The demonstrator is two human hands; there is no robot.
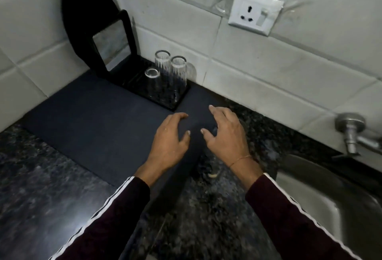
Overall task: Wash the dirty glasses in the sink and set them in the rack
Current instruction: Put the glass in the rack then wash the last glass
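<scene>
While three glasses (167, 73) fill the rack (165, 100), both hands hover palm-down, empty, fingers spread.

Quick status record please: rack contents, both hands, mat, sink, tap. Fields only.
rack: black tray on the mat's far corner, by the tiled wall
glasses: three clear ones, upside down in the rack
left hand: empty, fingers spread, over the mat
right hand: empty, fingers spread, at the mat's right edge
mat: dark, flat on the granite counter
sink: steel, at right, only partly in view
tap: wall-mounted above the sink
</scene>
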